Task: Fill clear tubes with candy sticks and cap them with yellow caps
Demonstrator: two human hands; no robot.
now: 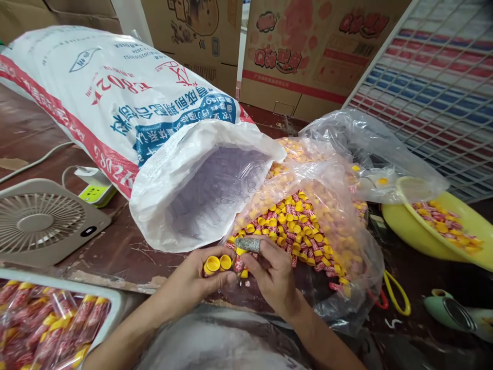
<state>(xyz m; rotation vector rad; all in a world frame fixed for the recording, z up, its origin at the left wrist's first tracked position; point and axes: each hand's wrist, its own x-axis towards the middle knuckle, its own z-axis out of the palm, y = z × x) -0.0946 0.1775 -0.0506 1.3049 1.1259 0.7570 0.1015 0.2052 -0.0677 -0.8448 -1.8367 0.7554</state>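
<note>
My left hand (194,277) is closed round a small bunch of yellow-capped tubes (217,263), caps facing up. My right hand (271,272) is right beside it, fingers curled against the same bunch, with a grey patterned sleeve (248,244) on its forefinger. Both hands sit at the near edge of a clear plastic bag (339,241) holding a heap of small red-and-white tubes with yellow caps (296,226).
A big white woven sack (115,103) lies open-mouthed at the left. Nearby are a small desk fan (38,221), a tray of packed tubes (50,324), a yellow bowl (408,226) with more tubes, yellow-handled scissors (396,295), cardboard boxes (308,51) and a wire grid panel (431,77).
</note>
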